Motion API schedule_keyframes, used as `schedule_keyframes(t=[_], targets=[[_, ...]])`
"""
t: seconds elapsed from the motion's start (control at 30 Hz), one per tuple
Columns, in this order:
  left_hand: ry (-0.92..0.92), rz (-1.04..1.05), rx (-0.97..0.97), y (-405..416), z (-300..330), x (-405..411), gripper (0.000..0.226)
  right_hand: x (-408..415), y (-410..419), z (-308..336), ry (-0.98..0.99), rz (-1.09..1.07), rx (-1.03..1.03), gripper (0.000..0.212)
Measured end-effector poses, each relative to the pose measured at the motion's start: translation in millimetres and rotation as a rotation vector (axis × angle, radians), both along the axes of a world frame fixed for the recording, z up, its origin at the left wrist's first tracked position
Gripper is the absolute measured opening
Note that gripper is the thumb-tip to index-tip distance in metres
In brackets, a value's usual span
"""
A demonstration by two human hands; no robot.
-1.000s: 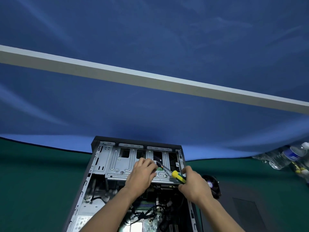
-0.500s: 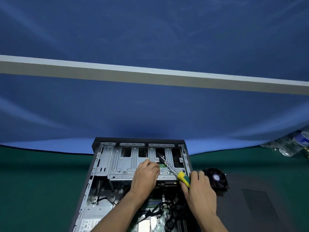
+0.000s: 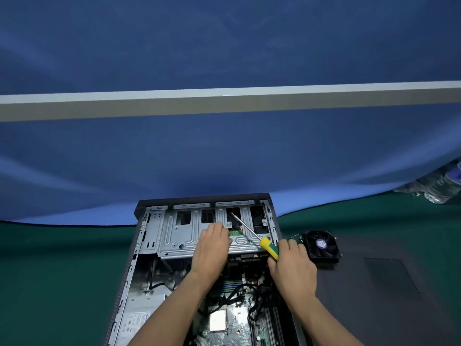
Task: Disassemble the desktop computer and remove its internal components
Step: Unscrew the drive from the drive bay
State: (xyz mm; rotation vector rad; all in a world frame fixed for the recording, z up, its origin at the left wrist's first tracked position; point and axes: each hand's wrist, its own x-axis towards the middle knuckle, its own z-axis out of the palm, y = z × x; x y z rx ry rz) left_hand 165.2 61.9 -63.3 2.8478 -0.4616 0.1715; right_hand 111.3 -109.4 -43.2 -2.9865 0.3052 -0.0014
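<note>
Computer: an open desktop computer case [image 3: 139,245] lies on its side on a green table [image 3: 50,283], low in the middle of the view.
Drive cage: a metal cage [image 3: 179,236] sits bolted at the far end.
Left hand: the left hand [image 3: 212,248] rests on the cage, fingers loosely bent, grasping nothing.
Right hand: the right hand [image 3: 291,265] grips a yellow-green screwdriver [image 3: 268,247], tip over the cage.
Done: a fan [image 3: 321,245] lies outside, to the right.
Left: cage, motherboard [image 3: 229,318], power supply [image 3: 139,318], cables.

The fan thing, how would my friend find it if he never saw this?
Start at the open computer case lying on the green table. Look just past its right side, beyond the right hand gripping the screwdriver. The fan is the black square frame with a purple round sticker, lying loose outside the case.
</note>
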Motion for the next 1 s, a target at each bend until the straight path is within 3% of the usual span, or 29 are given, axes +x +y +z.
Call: schedule_keyframes(t=[0.17,0.4,0.57,0.8,1.0], targets=[[0.089,0.15,-0.096,-10.7,8.9,-7.4,0.018,-2.0,-7.1,1.7,-0.004,0.054,0.077,0.035],[0.294,0.658,-0.796,-23.5,35.1,-13.2,0.008,-4.4,-22.4,-0.9,-0.026,0.098,0.217,0.035],[0.388,0.795,-1.19,-33.9,61.2,-22.1,0.012,-4.2,-26.3,1.0,-0.068,0.104,0.347,0.03],[0.459,0.696,-1.245,-75.4,85.2,-38.9,0.011,-7.7,-53.3,14.3,-0.27,-0.016,0.653,0.014],[0.527,0.571,-1.159,-112.0,100.1,-47.9,0.01,-1.5,-74.8,23.5,-0.12,0.007,1.029,0.02]])
